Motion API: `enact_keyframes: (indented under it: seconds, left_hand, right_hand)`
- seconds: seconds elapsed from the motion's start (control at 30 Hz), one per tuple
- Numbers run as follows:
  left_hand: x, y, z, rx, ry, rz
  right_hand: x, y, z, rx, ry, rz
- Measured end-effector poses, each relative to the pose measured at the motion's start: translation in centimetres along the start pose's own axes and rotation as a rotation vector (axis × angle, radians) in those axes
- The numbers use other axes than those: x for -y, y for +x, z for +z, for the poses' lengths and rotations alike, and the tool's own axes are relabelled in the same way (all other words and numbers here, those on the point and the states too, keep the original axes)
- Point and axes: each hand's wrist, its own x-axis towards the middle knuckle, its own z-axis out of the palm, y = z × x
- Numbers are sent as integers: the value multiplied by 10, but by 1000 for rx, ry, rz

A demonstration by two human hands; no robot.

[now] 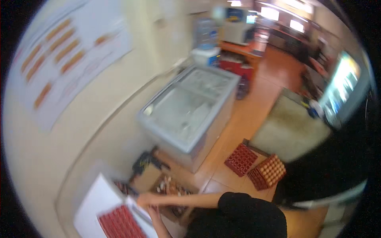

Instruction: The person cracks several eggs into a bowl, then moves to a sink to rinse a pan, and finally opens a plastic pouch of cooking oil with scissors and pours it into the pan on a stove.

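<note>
My right hand (pixel 145 199) reaches across from the black sleeve to the edge of a white table (pixel 99 196). My left hand (pixel 153 207) comes up from below and meets it, partly covered by it. Both are blurred, and I cannot tell whether anything is between their fingers. Close by on the table lies a red egg tray (pixel 120 223), cut off by the bottom of the view. Just beyond the hands, low down, stands an open cardboard box (pixel 192 190) with white and brown pieces in it, perhaps eggshells.
A glass-topped chest freezer (pixel 184 110) stands along the wall. On the tiled floor are a stack of red egg trays (pixel 241 159) and a stack topped with eggs (pixel 269 172), beside a pale flat-topped surface (pixel 288 128). A lit display fridge (pixel 342 86) is farther right.
</note>
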Motion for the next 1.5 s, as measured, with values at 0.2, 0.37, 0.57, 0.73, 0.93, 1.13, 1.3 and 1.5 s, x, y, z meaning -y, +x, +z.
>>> enact_keyframes:
  seconds: [0.2, 0.37, 0.57, 0.73, 0.93, 1.13, 1.3, 1.5]
  left_hand:
    - [-58, -76, 90, 47, -60, 101]
    - [-91, -154, 64, 47, -106, 314]
    - [-103, -238, 30, -163, -108, 563]
    - [-96, -294, -2, -386, -191, 735]
    - [-83, -346, -27, -659, -207, 790]
    - [-71, -375, -43, -723, -249, 910]
    - [-67, -372, -51, -772, -288, 992]
    - [-70, -393, -60, -825, -193, 908]
  right_hand:
    - [-11, -14, -31, 40, 679, 219]
    - [51, -24, 23, 94, 484, 319]
    - [64, -25, 99, 359, 454, 391]
    - [51, -48, 171, 668, 66, 221]
    - [56, -82, 248, 994, -310, -392]
    - [85, -99, 280, 867, -135, -742]
    - [47, -115, 288, 1085, -325, -620]
    - [28, -95, 303, 1095, -90, -55]
